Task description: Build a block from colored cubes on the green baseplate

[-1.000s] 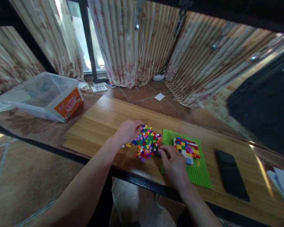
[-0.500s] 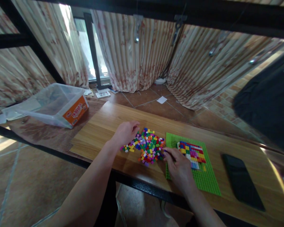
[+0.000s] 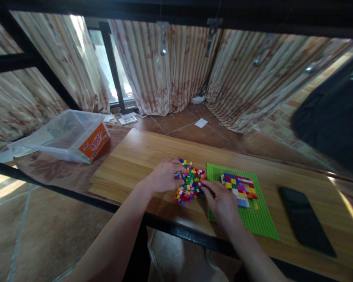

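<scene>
A loose pile of small coloured building bricks [image 3: 190,183] lies on the wooden tabletop. My left hand [image 3: 165,176] reaches over the pile's left side, fingers curved and apart, covering some of the bricks. At the right edge of the pile is my right hand [image 3: 223,200], its thumb and forefinger pinched together; anything between them is too small to make out. Partly beneath this hand lies a green studded baseplate [image 3: 257,223]. On it sits a block of joined bricks [image 3: 241,187] in red, yellow, white, blue and pink, its near left part hidden by my right hand.
A black phone [image 3: 306,219] lies right of the baseplate. To the left, a clear plastic bin [image 3: 67,137] with an orange label rests on a brown cloth [image 3: 47,170]. The tabletop's dark front edge [image 3: 182,231] runs below my forearms. Curtains [image 3: 164,74] hang behind.
My left hand drew back leftward off the pile, uncovering bricks, then came right over them again. My right hand stays pinched by the pile's right edge. The camera view has shifted.
</scene>
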Tool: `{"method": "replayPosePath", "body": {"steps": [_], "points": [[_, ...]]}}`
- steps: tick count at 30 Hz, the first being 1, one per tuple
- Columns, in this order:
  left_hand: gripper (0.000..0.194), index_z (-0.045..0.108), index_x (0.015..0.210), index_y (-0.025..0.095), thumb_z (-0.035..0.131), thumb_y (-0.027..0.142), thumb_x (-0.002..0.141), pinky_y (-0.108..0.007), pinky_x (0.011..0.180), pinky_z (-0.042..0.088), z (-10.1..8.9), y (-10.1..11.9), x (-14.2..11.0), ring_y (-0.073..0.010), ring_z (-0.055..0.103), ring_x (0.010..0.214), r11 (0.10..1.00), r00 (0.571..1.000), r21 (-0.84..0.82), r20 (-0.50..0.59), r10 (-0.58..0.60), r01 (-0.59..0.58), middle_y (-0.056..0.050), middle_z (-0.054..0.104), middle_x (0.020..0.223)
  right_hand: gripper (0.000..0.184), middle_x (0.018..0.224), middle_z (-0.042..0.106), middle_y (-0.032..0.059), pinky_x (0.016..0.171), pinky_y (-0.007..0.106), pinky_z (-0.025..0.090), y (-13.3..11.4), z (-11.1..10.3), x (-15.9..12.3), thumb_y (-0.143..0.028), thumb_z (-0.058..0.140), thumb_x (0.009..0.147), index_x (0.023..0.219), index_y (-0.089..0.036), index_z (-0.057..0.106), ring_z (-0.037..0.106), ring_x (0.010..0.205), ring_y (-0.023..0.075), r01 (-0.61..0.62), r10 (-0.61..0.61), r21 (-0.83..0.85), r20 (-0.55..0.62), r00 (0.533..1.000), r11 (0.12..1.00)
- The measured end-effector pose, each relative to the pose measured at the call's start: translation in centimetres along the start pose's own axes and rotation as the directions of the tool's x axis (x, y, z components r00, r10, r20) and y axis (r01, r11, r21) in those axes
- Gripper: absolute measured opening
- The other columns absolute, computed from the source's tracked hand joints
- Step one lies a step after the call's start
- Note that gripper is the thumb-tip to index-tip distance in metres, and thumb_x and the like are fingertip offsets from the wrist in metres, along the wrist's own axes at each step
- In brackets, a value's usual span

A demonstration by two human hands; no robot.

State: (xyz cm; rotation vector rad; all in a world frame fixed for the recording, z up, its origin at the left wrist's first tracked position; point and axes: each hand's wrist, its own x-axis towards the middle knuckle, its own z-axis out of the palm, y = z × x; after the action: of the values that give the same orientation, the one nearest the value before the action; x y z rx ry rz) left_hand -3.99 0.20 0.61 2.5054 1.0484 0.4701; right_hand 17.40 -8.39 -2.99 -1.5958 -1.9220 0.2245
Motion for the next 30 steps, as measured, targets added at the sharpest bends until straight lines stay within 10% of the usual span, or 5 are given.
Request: {"method": "replayPosePath", "body": {"steps": [22, 30], "points": [[0.018, 0.068, 0.088, 0.021, 0.062, 0.023, 0.071, -0.045, 0.095, 0.039, 1.1, 1.2, 0.0, -0.0264, 0.054, 0.104, 0.97, 0.996, 0.226, -0.025, -0.084, 0.087, -0.006, 0.063, 0.102, 0.02, 0.102, 0.069, 0.006, 0.083, 0.032, 0.052, -0.6, -0.6, 0.2, -0.021, 0.049, 0.091, 0.099, -0.021, 0.068, 0.065, 0.092, 0.0173, -0.001, -0.005, 0.088, 0.07, 0.998, 0.996], [0.015, 0.064, 0.093, 0.019, 0.057, 0.022, 0.08, -0.034, 0.086, 0.05, 0.0, 1.7, 0.3, -0.0177, 0.062, 0.09, 0.964, 0.993, -0.259, -0.08, -0.089, 0.066, -0.004, 0.067, 0.096, 0.023, 0.098, 0.069, 0.0053, 0.083, 0.03, 0.052, -1.7, -1.3, 0.1, -0.02, 0.047, 0.092, 0.107, -0.023, 0.065, 0.065, 0.091, 0.016, 0.027, -0.021, 0.198, -0.036, 0.999, 0.98]]}}
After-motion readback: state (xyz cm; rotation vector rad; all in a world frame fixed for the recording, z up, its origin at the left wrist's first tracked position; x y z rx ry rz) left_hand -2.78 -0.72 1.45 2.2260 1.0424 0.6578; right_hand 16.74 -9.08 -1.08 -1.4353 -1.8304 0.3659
